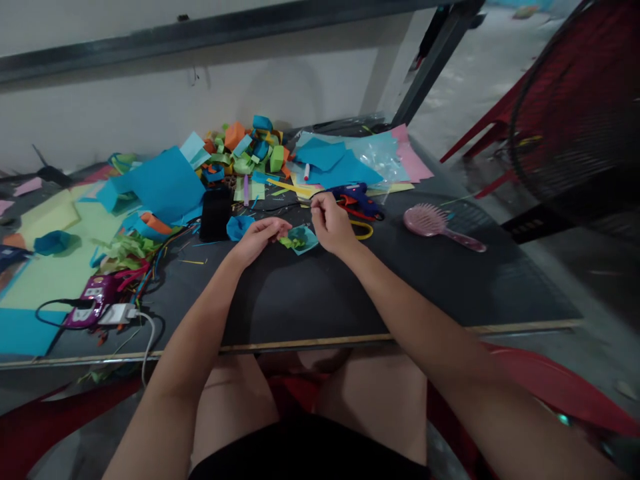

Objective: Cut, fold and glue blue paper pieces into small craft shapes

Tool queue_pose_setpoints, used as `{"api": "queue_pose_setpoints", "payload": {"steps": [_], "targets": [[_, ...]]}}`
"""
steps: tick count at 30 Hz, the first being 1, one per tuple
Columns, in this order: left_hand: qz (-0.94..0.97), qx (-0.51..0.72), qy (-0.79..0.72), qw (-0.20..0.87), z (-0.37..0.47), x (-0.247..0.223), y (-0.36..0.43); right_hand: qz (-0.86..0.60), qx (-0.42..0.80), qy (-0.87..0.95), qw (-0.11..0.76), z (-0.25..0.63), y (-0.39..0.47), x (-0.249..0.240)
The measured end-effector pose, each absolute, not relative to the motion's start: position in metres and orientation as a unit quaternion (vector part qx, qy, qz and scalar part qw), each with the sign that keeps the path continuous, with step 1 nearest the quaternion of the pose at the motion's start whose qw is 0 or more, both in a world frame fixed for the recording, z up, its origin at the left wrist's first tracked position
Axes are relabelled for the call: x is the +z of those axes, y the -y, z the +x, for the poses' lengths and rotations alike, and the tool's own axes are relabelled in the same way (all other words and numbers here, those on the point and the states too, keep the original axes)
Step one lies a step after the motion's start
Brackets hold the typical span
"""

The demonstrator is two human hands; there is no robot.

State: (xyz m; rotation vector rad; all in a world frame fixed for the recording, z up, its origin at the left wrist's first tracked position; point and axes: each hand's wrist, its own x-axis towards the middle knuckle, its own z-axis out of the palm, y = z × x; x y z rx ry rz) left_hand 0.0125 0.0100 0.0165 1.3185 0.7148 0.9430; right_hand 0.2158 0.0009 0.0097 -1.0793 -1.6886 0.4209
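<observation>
My left hand [257, 241] is closed in a pinch, thumb against fingers. Just beside its fingertips lie light-green paper scraps [287, 242], though I cannot make out whether they are pinched. A small light-blue paper piece [307, 241] with green bits on it rests on the table between my hands. My right hand [332, 223] is curled shut above its right side; whatever its fingers grip is hidden or too small to name. Behind that hand lies a blue glue gun [356, 195]. A folded blue paper shape [240, 227] sits left of my left hand.
Folded paper pieces [250, 150] are heaped at the back of the dark table [300, 307]. A phone [215, 215] lies left, beyond it a purple power strip [93, 300] with cables. Rightward are a pink hairbrush [427, 220], yellow-handled scissors [363, 231] and a fan [580, 113].
</observation>
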Motion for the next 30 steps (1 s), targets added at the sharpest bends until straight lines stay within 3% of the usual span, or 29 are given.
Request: {"api": "queue_pose_setpoints", "payload": {"steps": [7, 18, 24, 30], "targets": [[0.631, 0.327, -0.258, 0.655, 0.001, 0.02, -0.013, -0.496, 0.098, 0.7, 0.505, 0.223, -0.01, 0.008], [0.685, 0.378, -0.365, 0.504, 0.012, 0.013, -0.009, -0.602, 0.128, 0.743, 0.262, 0.212, 0.003, 0.018], [0.676, 0.391, -0.341, 0.523, 0.007, 0.015, -0.007, -0.62, 0.098, 0.737, 0.251, 0.209, 0.003, 0.017], [0.701, 0.378, -0.385, 0.466, 0.01, 0.008, -0.006, -0.623, 0.092, 0.726, 0.276, 0.211, 0.004, 0.02]]}}
